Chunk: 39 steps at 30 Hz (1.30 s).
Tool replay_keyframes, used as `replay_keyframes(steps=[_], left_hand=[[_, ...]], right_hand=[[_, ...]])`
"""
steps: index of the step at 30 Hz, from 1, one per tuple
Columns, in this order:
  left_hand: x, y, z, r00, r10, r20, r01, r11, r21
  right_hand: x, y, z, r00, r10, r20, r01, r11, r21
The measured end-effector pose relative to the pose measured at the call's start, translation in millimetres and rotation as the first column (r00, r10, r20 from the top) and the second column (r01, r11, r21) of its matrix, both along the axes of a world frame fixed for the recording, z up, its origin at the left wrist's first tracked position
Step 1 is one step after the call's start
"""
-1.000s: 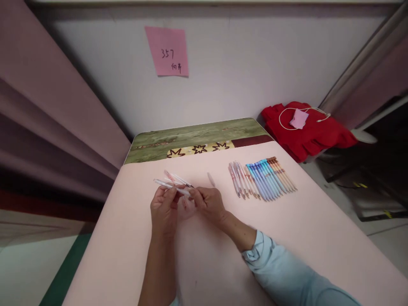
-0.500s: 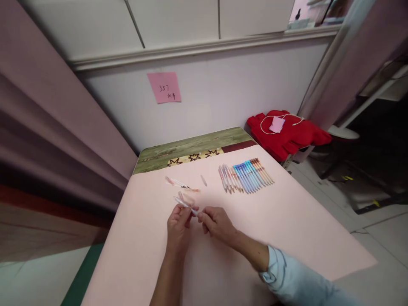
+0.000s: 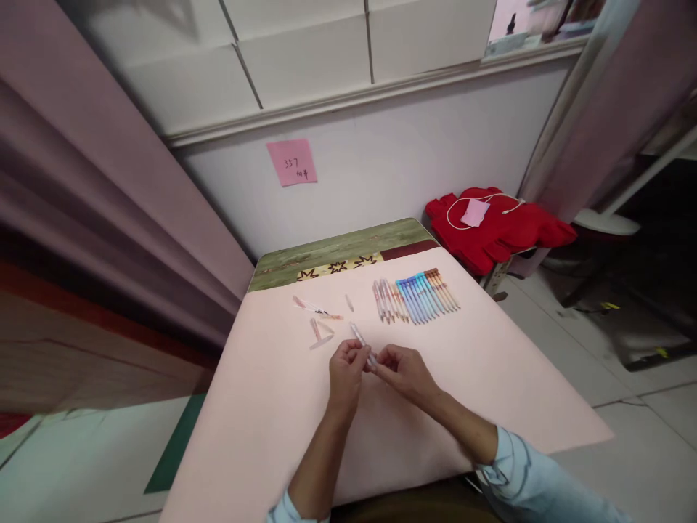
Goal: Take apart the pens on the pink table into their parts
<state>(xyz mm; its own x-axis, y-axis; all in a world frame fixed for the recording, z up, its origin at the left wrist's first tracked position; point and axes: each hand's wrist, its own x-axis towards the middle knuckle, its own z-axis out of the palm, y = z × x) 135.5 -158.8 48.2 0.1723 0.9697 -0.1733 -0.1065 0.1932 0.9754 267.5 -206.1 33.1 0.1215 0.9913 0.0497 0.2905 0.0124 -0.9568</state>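
My left hand (image 3: 350,367) is closed around the middle of a pale, whitish pen (image 3: 358,335), whose upper end points away from me. The fingers of my right hand (image 3: 404,370) pinch the pen's near end, which is partly hidden by them. Left of the hands lie loose pen parts (image 3: 321,330), pale and pinkish, spread at angles. Behind these rest several thin refills (image 3: 310,307) with dark and orange sections. A small pale pen part (image 3: 349,302) lies alone beyond the held pen.
A row of pens (image 3: 419,296) in pinkish, blue, turquoise and brown lies at the right back of the pink-covered table (image 3: 261,407). Past the right edge is a red cloth (image 3: 495,229) with a white cord. A pink note (image 3: 292,162) is on the wall.
Both hands have moved right with the pen, away from the loose parts, and the pen now points more steeply away from me. The camera view has shifted a little.
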Motion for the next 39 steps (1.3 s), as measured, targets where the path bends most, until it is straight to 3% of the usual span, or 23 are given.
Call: replay_keyframes(steps=[5,7,10,15,20,25,32,39], left_hand=[[-11,-7,-6.6,0.982,-0.038,-0.186,0.049,0.997,0.053],[-26,-10,-13.0,0.962,-0.018,-0.271,0.038,0.997,0.068],[-53,-13,-23.0,0.931,0.046,-0.362,-0.013,0.995,0.094],[-98,-6,-29.9,0.894,0.160,-0.418,-0.096,0.981,0.170],[-125,8,-31.5,0.858,0.255,-0.445,-0.158,0.957,0.243],[-135,15,-42.9,0.845,0.258,-0.469,-0.156,0.957,0.245],[-140,13,-57.7,0.874,0.237,-0.424,-0.159,0.965,0.210],[-138,11,-58.1,0.864,0.236,-0.445,-0.130,0.958,0.255]], right_hand=[[38,13,-7.2,0.974,-0.154,0.165,0.160,0.987,-0.023],[59,28,-7.8,0.925,-0.252,0.285,0.266,0.964,-0.012],[79,56,-5.5,0.854,-0.299,0.425,0.338,0.941,-0.017],[76,93,-3.8,0.780,-0.316,0.540,0.413,0.908,-0.066],[66,112,-8.8,0.759,-0.293,0.582,0.401,0.914,-0.064],[70,109,-10.9,0.732,-0.319,0.602,0.418,0.908,-0.027],[71,76,-12.9,0.764,-0.359,0.536,0.405,0.914,0.035],[29,62,-18.3,0.809,-0.208,0.549,0.214,0.975,0.055]])
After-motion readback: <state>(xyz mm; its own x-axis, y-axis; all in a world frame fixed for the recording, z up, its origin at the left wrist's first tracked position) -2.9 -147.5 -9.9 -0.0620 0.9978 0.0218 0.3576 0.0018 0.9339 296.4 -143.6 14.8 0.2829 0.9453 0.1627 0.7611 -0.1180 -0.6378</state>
